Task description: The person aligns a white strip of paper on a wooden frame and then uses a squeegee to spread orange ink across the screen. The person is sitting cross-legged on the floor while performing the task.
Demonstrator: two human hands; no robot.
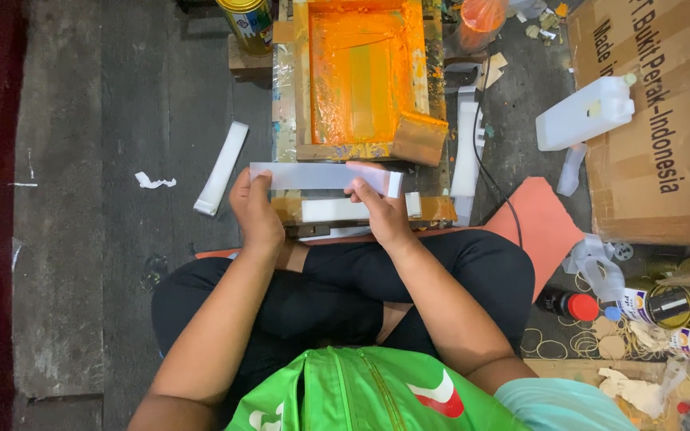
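Observation:
I sit cross-legged on the floor. Both hands hold a long white strip (321, 175) level in front of me. My left hand (254, 209) grips its left end and my right hand (377, 209) pinches it near the right end. Just beyond the strip lies a wooden printing frame (361, 80) coated in orange ink, with an orange-stained squeegee block (419, 138) at its near right corner. Under my hands sits another white strip (331, 210) on an orange-stained wooden base.
A loose white strip (221, 168) and a paper scrap (153, 181) lie at left. At right are a cardboard box (656, 120), a white plastic jug (584, 113), a black cable, an orange mat (541, 219), cans, bottles and rubber bands. A yellow can (247, 22) stands at top.

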